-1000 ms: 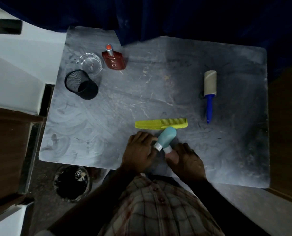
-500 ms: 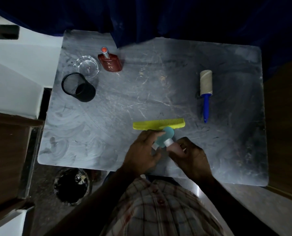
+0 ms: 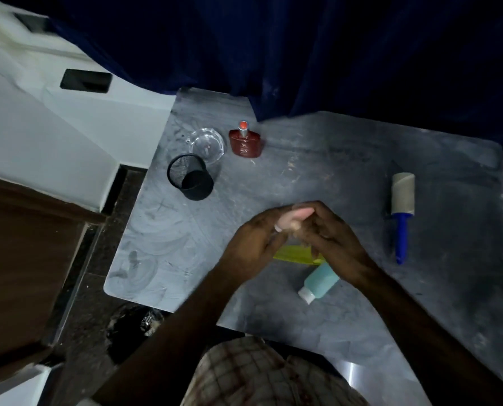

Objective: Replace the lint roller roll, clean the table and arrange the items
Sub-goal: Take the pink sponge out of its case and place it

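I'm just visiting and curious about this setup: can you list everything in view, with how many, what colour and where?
table: one, grey and scuffed, fills the middle
mesh cup: one, black, far left of the table
glass dish: one, clear, just behind the mesh cup
perfume bottle: one, dark red, right of the glass dish
lint roller: one, pale roll with blue handle, right side
comb: one, yellow-green, mostly hidden under the hands
squeeze bottle: one, teal with white cap, lying near the front edge
small bottle: one, pinkish, between both hands
curtain: one, dark blue, behind the table
left hand: one, on the small bottle
right hand: one, on the small bottle
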Demonstrator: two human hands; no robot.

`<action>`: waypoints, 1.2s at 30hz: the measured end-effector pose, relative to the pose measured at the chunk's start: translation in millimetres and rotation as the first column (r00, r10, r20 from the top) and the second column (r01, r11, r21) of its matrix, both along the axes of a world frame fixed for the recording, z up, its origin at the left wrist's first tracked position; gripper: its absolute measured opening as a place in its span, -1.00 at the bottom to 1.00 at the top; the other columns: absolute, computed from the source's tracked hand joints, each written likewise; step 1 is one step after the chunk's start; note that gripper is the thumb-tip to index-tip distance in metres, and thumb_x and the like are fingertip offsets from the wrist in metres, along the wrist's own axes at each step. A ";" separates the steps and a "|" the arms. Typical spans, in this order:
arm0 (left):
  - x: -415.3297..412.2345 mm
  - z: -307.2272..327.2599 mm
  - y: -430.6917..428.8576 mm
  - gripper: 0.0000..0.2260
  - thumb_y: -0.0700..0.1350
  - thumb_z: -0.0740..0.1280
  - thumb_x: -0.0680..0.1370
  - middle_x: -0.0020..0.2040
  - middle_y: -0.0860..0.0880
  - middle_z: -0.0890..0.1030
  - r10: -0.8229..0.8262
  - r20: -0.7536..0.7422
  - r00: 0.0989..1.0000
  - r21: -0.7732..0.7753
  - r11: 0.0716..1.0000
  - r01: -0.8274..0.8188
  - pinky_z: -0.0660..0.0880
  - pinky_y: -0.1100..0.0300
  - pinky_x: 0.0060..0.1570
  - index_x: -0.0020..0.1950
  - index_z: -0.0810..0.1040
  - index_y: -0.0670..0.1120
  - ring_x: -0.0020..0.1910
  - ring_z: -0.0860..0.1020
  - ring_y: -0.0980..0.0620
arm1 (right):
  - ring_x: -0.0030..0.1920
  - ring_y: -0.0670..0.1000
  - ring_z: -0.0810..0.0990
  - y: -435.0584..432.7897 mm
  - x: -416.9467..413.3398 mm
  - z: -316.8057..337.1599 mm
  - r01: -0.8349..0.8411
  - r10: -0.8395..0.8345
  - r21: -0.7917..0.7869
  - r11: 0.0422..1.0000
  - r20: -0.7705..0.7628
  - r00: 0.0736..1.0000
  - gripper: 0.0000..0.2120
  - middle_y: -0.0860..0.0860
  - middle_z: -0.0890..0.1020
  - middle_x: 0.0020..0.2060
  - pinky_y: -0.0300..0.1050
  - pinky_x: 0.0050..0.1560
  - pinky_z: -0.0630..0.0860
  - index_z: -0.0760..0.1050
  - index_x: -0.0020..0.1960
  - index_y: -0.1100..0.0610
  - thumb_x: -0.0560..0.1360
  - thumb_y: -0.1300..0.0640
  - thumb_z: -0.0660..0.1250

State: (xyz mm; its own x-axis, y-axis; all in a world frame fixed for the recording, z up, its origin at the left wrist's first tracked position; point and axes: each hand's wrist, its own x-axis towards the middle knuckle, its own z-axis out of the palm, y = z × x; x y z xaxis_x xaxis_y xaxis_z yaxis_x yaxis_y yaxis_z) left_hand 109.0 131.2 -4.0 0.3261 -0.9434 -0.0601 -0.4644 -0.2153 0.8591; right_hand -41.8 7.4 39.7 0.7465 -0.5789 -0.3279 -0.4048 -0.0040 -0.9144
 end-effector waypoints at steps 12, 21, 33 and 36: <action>62.2 -36.7 -60.1 -0.54 -0.05 0.21 0.68 0.37 -0.20 0.62 0.513 -0.253 0.820 -0.104 0.828 -0.550 0.53 0.21 0.35 0.53 0.45 -0.24 0.35 0.61 -0.10 | 0.02 -0.20 0.66 -33.0 140.1 -69.8 0.063 -0.040 -0.534 0.843 0.055 0.998 -0.76 -0.09 0.68 0.06 -0.17 0.06 0.65 0.49 0.22 0.02 0.57 0.16 0.34; 75.7 -95.3 -72.1 -0.54 -0.18 0.32 0.68 0.46 -0.20 0.57 0.684 -0.361 0.634 -0.139 0.632 -0.762 0.53 -0.31 0.41 0.58 0.40 -0.22 0.45 0.58 -0.19 | 0.16 0.04 0.68 -30.1 172.7 -99.5 -0.008 -0.037 -0.535 0.845 -0.074 0.997 -0.62 0.07 0.66 0.20 0.06 0.20 0.61 0.44 0.43 0.10 0.63 0.07 0.31; 81.0 -107.8 -72.5 -0.63 -0.03 0.29 0.72 0.34 -0.23 0.63 0.611 -0.479 0.630 -0.144 0.653 -0.743 0.54 -0.41 0.34 0.49 0.48 -0.13 0.35 0.62 -0.29 | 0.11 0.04 0.66 -24.2 179.8 -108.9 -0.039 -0.061 -0.606 0.794 -0.143 0.988 -0.63 0.06 0.61 0.18 0.05 0.15 0.62 0.43 0.40 0.05 0.63 -0.02 0.27; 79.9 -109.0 -72.7 -0.66 -0.07 0.27 0.73 0.35 -0.19 0.64 0.636 -0.442 0.633 -0.130 0.653 -0.746 0.55 -0.35 0.35 0.50 0.48 -0.11 0.35 0.62 -0.24 | 0.11 0.04 0.65 -23.0 178.9 -111.1 -0.019 -0.082 -0.606 0.796 -0.139 0.987 -0.64 0.05 0.61 0.19 0.05 0.15 0.61 0.44 0.40 0.02 0.62 -0.01 0.28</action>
State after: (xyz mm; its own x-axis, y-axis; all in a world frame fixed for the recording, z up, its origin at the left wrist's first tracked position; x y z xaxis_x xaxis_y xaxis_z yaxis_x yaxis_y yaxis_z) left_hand 189.0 58.5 -113.1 0.8982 -0.4331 -0.0750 0.0436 -0.0822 0.9957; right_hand 137.1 -15.6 -71.4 0.6951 -0.7188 -0.0099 -0.5458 -0.5187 -0.6581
